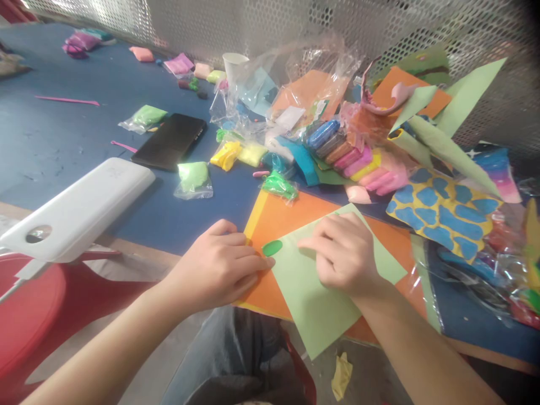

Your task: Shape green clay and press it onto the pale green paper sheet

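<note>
A pale green paper sheet (324, 315) lies askew on a larger orange sheet (278, 214) at the table's front edge. Near its left corner sits a flat, dark green oval (272, 248) that looks like modelling clay. My left hand (223, 261) rests at the orange sheet's left side, fingers curled, one digit's tip touching beside the oval. My right hand (343, 253) is over the pale green sheet, its index finger pointing left and the other fingers folded in. Whatever either hand may hold is hidden. A small green bit (336, 213) shows just beyond my right knuckles.
A white power bank (84, 208) with a cable juts in at left, above a red stool (29, 315). Behind it lies a black flat device (169, 140). Clay packets (280, 185) and a blue-and-yellow patterned piece (447, 211) crowd the back and right. A perforated metal panel (189, 28) stands behind.
</note>
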`<control>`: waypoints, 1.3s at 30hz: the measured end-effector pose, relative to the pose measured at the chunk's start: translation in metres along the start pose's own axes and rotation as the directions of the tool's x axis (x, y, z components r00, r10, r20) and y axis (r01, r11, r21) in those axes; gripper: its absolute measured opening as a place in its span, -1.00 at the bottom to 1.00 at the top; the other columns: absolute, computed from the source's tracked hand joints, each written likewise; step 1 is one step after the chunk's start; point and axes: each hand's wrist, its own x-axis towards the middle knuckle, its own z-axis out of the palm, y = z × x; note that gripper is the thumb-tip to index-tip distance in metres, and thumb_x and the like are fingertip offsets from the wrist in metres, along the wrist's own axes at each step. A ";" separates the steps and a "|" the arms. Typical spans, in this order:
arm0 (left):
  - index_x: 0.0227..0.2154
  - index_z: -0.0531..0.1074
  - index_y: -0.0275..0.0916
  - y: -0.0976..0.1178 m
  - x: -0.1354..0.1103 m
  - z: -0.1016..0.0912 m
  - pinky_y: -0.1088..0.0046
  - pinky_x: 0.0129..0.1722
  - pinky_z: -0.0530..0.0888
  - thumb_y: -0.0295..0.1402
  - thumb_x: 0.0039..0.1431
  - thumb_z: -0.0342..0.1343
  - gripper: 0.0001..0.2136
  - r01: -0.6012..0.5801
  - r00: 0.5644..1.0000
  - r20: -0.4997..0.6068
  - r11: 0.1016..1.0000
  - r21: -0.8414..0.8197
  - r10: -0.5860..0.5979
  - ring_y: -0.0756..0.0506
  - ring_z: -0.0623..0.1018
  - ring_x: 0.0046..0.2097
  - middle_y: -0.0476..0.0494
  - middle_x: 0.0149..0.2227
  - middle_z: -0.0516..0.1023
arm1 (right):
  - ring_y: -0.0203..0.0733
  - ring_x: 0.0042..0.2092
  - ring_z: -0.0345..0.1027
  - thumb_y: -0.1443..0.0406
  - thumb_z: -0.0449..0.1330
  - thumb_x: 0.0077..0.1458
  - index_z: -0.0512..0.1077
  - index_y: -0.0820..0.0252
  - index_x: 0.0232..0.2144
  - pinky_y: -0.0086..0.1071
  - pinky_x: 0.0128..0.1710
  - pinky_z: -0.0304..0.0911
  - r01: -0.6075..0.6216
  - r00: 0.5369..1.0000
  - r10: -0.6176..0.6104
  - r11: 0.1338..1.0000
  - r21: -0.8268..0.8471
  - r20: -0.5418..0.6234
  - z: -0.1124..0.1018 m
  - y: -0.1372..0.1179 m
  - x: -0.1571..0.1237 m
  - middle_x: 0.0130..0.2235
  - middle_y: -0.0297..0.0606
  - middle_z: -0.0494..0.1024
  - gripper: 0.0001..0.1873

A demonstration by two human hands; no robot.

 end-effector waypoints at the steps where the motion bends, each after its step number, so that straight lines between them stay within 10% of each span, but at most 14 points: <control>1: -0.29 0.47 -0.15 0.000 0.000 0.000 0.38 -0.29 0.23 -0.47 0.19 0.04 -0.87 -0.003 1.000 0.002 1.000 0.001 0.003 0.04 0.43 -0.49 0.09 -0.55 0.51 | -0.25 -0.46 0.17 0.56 -0.04 0.00 0.49 0.15 -0.48 -0.28 -0.43 0.00 -0.044 0.997 0.047 0.997 0.066 -0.054 -0.001 0.001 -0.001 -0.54 -0.31 0.35 -0.64; 8: -0.13 0.41 -0.17 -0.002 -0.001 -0.014 0.39 -0.26 0.31 -0.53 0.10 -0.08 -0.69 0.150 0.989 0.033 0.965 -0.217 -0.146 0.00 0.44 -0.40 0.00 -0.44 0.49 | -0.31 -0.56 0.13 0.31 0.03 0.22 0.37 -0.01 -0.05 -0.38 -0.53 0.12 -0.449 0.848 0.530 0.692 0.565 0.023 -0.004 0.001 0.000 -0.57 -0.45 0.27 -0.73; 19: 0.22 0.10 -0.27 0.015 0.028 -0.001 0.37 -0.19 0.56 -0.33 0.29 -0.01 -0.53 0.455 0.819 0.180 0.426 -0.782 -0.545 -0.05 0.58 -0.24 -0.18 -0.20 0.60 | -0.36 -0.44 0.30 0.32 0.15 0.19 0.49 0.12 -0.09 -0.46 -0.44 0.22 -0.153 0.988 0.140 0.856 0.493 0.063 0.001 -0.002 0.003 -0.42 -0.34 0.46 -0.76; 28: 0.29 0.02 -0.15 0.030 0.047 0.007 0.20 0.02 0.51 -0.36 0.34 -0.15 -0.53 0.398 0.851 0.238 0.281 -0.873 -0.467 -0.13 0.53 0.02 -0.18 -0.02 0.53 | -0.34 -0.47 0.26 0.33 0.16 0.16 0.55 0.11 -0.26 -0.42 -0.48 0.20 -0.205 0.965 0.258 0.859 0.469 -0.052 -0.003 -0.001 0.005 -0.48 -0.36 0.42 -0.84; 31: 0.27 0.07 -0.16 0.034 0.055 0.012 0.21 0.02 0.50 -0.33 0.32 -0.07 -0.53 0.402 0.860 0.214 0.356 -0.844 -0.463 -0.17 0.49 0.08 -0.23 0.07 0.47 | -0.34 -0.46 0.25 0.34 0.19 0.12 0.52 0.09 -0.33 -0.42 -0.47 0.20 -0.224 0.943 0.317 0.833 0.506 -0.104 -0.004 -0.001 0.007 -0.47 -0.37 0.44 -0.89; 34: 0.18 0.21 -0.16 0.034 0.060 0.011 0.21 0.06 0.46 -0.30 0.27 0.02 -0.58 0.366 0.866 0.012 0.616 -0.697 -0.500 -0.19 0.41 0.16 -0.25 0.16 0.37 | -0.36 -0.50 0.19 0.31 0.23 0.05 0.44 0.10 -0.41 -0.43 -0.49 0.17 -0.344 0.884 0.467 0.689 0.637 -0.027 -0.006 0.000 0.010 -0.52 -0.43 0.36 -0.98; 39: 0.08 0.30 -0.17 0.030 0.068 0.006 0.21 0.12 0.36 -0.40 0.24 0.05 -0.66 0.185 0.942 -0.232 0.953 -0.238 -0.241 -0.14 0.37 0.16 -0.24 0.12 0.40 | -0.39 -0.61 0.09 0.17 0.02 0.16 0.22 0.09 -0.43 -0.50 -0.68 -0.07 -0.552 0.683 0.599 0.045 0.833 0.419 -0.009 0.004 0.015 -0.53 -0.46 0.30 -0.84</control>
